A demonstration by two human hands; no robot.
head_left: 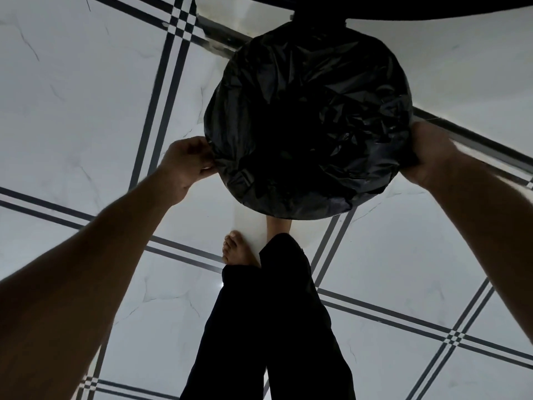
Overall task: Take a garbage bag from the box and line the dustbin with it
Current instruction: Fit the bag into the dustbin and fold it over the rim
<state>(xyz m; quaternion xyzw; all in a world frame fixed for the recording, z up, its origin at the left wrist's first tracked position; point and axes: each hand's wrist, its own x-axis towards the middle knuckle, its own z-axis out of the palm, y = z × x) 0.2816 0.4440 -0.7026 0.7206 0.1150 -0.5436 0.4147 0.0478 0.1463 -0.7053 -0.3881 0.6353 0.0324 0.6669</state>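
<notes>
Both hands pinch film: left hand (pixel 184 166), right hand (pixel 429 157) | black garbage bag (pixel 308 122) draped over round dustbin mouth, between grips | rim hidden | hands equally near, opposite sides; next pull probably downward.

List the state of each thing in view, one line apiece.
garbage bag: opened out, spread over the round mouth of the dustbin, crumpled inside, edge folded over the rim.
dustbin: covered by the bag, its own surface hidden.
left hand: fingers curled, pinching the bag edge at the left of the rim.
right hand: gripping the bag edge at the right of the rim.
floor: pale tiles with dark stripes, bare feet standing on it.
</notes>
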